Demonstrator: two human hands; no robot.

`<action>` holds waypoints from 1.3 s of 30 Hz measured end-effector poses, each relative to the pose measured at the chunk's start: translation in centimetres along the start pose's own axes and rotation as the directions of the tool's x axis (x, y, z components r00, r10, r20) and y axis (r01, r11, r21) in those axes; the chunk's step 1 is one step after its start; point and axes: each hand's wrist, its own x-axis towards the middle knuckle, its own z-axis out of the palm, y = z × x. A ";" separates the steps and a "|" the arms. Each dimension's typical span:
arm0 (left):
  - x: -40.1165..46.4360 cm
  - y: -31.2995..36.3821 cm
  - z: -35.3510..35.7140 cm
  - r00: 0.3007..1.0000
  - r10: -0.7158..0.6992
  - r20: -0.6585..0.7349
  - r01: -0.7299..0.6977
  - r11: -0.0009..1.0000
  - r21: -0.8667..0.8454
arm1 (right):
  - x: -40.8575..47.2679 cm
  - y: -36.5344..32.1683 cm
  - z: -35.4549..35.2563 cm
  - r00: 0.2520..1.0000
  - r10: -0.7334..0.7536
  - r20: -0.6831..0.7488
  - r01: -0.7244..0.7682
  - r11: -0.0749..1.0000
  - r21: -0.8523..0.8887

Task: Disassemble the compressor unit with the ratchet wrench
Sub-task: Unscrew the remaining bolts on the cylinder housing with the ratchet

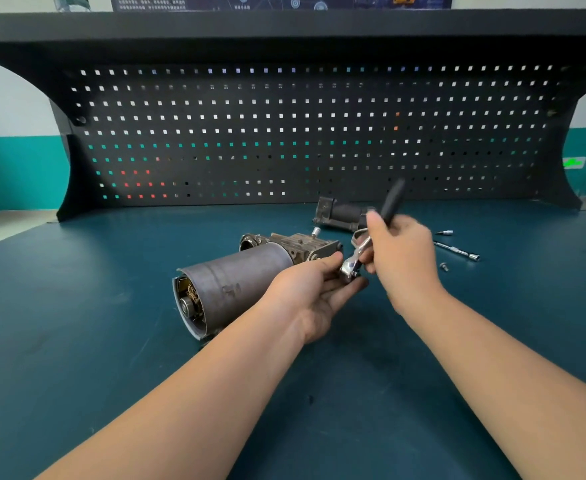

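A dark teal surface (111, 341) fills the view, backed by a black pegboard (284, 133). The compressor unit (236, 285), a grey cylinder joined to a cast metal housing, lies on its side at centre, its long axis running from the open near-left end to the housing at far right. The left hand (315, 292), palm up and fingers loosely curled, cups the chrome head of the ratchet wrench (353, 263) just beside the housing. The right hand (402, 254) is closed around the wrench's black handle, which tilts up and away to the right. The wrench head sits right of the housing, so the left hand is nearer the unit. A detached dark part (340, 214), an extension bar (457, 251) and a small bolt (444, 267) lie behind
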 end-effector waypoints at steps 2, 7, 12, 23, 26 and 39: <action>-0.1 0.0 0.0 1.000 -0.012 -0.003 0.012 1.000 -0.002 | 0.4 0.6 -0.1 0.913 0.398 0.086 -0.406 0.872 0.276; -0.2 0.0 0.0 1.000 -0.007 -0.006 0.007 1.000 -0.025 | 0.0 -0.5 -0.3 0.991 0.080 0.107 -0.102 0.970 0.219; -0.2 0.0 -0.1 1.000 0.018 0.006 -0.018 1.000 -0.014 | -1.7 -1.9 -0.4 0.874 -0.420 0.243 0.421 0.906 0.053; 0.0 -0.7 0.1 0.998 0.055 -0.036 -0.057 0.997 -0.058 | -0.4 -1.0 -0.3 0.982 -0.142 0.122 0.128 0.985 0.119; 0.0 -0.8 0.0 0.998 0.066 0.003 -0.065 0.997 -0.052 | -1.7 -2.0 0.0 0.806 -0.510 0.299 0.539 0.842 -0.017; -0.2 -0.6 0.1 0.997 0.011 -0.075 -0.008 0.999 0.033 | -0.1 -0.1 0.3 0.987 0.135 0.088 -0.157 0.933 0.324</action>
